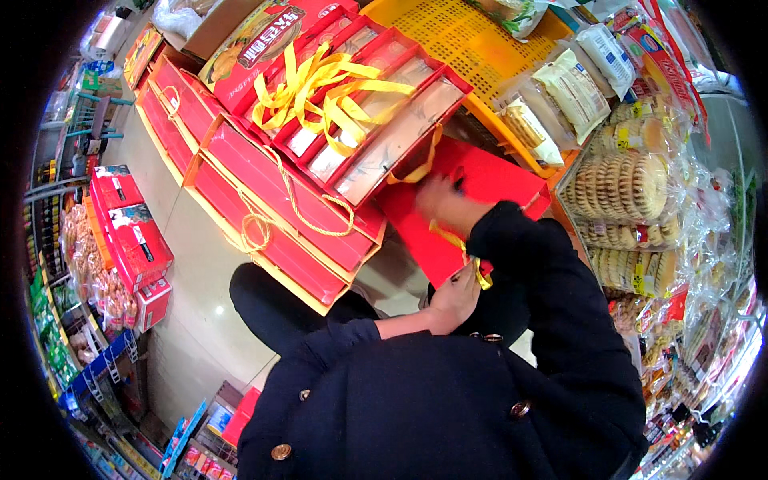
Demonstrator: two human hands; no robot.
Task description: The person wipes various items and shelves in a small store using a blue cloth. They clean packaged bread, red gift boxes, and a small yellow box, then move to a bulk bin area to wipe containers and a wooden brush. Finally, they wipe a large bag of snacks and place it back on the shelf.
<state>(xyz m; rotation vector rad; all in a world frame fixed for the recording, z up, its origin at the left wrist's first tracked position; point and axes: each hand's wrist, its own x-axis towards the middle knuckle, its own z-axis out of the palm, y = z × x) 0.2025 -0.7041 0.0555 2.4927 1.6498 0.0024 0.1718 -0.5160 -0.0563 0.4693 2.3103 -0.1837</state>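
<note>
A red gift box or bag (500, 180) lies flat in front of my knees; which of the two I cannot tell. At its near edge my left hand (454, 304) is closed on the corner, beside a yellow ribbon (482, 274). My right hand (450, 205) reaches over the red surface, smeared by motion, its fingers unclear. Just beyond it stands an open red case (436, 94) with packs in its compartments. Loose yellow ribbons (308, 92) are heaped on top of that case. Another piece of yellow ribbon (422, 164) hangs down its side near my right hand.
Red gift bags with rope handles (280, 196) stand in a row at left. A yellow plastic crate (448, 40) is at the far side. Bagged round biscuits (620, 188) fill the right. Red cartons (132, 228) stand left, across a tiled floor (208, 292).
</note>
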